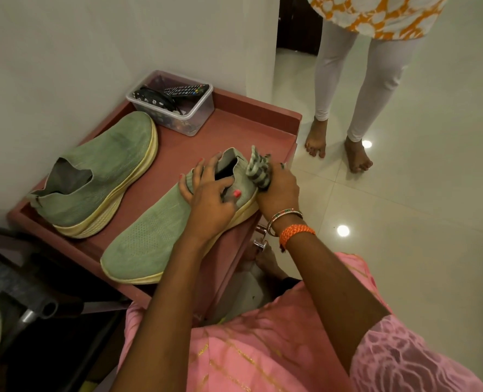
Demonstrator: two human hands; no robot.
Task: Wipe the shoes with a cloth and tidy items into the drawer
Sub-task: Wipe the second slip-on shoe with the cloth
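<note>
Left hand [206, 190] grips the collar of the near shoe [149, 236], thumb on its side and fingers over the opening, likely to brace it against the rubbing. Right hand [277, 190] is closed round a bunched striped cloth [258, 168], pressed to the heel end on the shoe's right side, so wiping is under way there. The shoe lies on the pink cabinet top [234, 128], toe pointing near-left, heel at the right edge within easy reach. Second shoe [101, 171] sits far-left by the wall, untouched for now. Clear tub [189, 120] with a remote [186, 90] stands at the far corner, probably items to tidy. Drawer knobs [260, 244] show below the right wrist; I cannot tell whether the drawer is open.
</note>
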